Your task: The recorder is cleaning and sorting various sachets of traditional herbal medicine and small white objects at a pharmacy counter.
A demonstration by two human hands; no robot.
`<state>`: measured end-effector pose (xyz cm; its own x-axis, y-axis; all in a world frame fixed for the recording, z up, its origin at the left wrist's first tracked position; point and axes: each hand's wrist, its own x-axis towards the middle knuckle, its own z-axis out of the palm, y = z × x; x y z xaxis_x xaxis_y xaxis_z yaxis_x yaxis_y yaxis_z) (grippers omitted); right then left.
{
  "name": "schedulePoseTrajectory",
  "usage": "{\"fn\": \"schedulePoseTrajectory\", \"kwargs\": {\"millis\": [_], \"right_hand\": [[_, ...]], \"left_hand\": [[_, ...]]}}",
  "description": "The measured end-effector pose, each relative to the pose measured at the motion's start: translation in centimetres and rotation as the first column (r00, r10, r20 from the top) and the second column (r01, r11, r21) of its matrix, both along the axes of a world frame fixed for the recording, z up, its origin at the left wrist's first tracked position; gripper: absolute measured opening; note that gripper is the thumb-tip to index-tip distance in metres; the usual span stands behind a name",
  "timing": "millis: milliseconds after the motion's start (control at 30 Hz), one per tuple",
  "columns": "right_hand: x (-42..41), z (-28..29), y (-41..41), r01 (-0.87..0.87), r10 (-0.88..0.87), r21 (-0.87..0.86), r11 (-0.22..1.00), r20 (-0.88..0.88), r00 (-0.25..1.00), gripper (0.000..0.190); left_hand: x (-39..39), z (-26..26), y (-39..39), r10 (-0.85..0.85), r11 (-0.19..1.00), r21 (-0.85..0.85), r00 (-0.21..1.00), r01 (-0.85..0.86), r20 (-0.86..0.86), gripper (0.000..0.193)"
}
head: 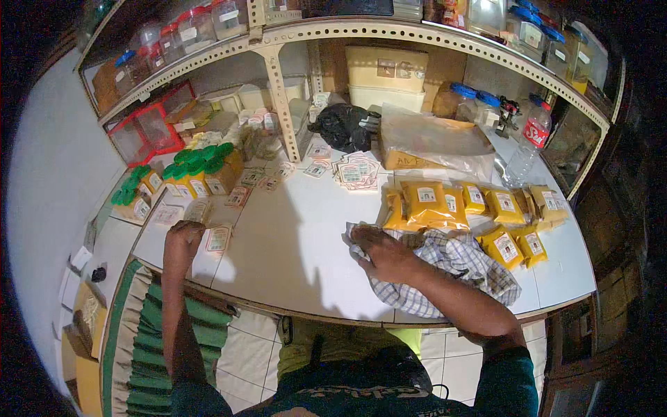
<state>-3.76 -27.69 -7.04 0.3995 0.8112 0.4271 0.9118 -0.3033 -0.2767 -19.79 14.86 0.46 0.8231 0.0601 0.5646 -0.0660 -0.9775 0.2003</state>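
My right hand (388, 255) grips the gathered corner of a blue-and-white checked cloth (443, 255), which lies crumpled on the white table. Just behind the cloth are plump packets of yellow-orange powder (424, 198) bearing labels. My left hand (181, 247) is curled at the table's left front. By its knuckles lies a small stack of printed labels (198, 211), and another stack of labels (218, 238) sits to its right. The fingertips are hidden, so whether they hold anything is unclear.
Green-capped bottles (195, 174) stand at left. Loose labels (355, 172), a black plastic bag (344, 127) and a plastic-wrapped parcel (435, 143) lie towards the back. A clear plastic bottle (529, 143) leans at right. A perforated metal shelf post (281, 104) meets the tabletop.
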Motion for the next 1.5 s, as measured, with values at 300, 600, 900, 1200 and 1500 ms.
{"fn": "schedulePoseTrajectory", "kwargs": {"millis": [300, 600, 900, 1200, 1500], "right_hand": [[-0.1, -0.4, 0.0, -0.004, 0.004, 0.015, 1.000, 0.017, 1.000, 0.049], [0.5, -1.0, -0.5, 0.073, -0.072, 0.007, 0.997, -0.062, 0.995, 0.044], [-1.2, 3.9, 0.4, 0.269, -0.123, 0.303, 0.914, -0.426, 0.896, 0.029], [-3.2, 4.2, 0.8, -0.003, 0.006, -0.019, 1.000, 0.129, 0.992, 0.042], [-3.3, 5.1, 0.4, 0.096, -0.078, 0.086, 0.992, -0.189, 0.979, 0.044]], "left_hand": [[-0.8, -1.6, 0.3, -0.013, 0.998, -0.064, 0.933, -0.010, -0.358, 0.015], [1.1, -1.8, -5.1, -0.041, 0.736, -0.654, 0.975, 0.176, 0.218, 0.013], [2.4, -8.1, -18.4, -0.545, 0.838, -0.018, 0.836, 0.545, -0.071, 0.029], [0.6, -6.7, -19.5, -0.376, 0.925, -0.027, 0.898, 0.380, -0.228, 0.042], [1.1, -8.3, -19.1, -0.433, 0.900, -0.141, 0.883, 0.413, -0.181, 0.039]]}}
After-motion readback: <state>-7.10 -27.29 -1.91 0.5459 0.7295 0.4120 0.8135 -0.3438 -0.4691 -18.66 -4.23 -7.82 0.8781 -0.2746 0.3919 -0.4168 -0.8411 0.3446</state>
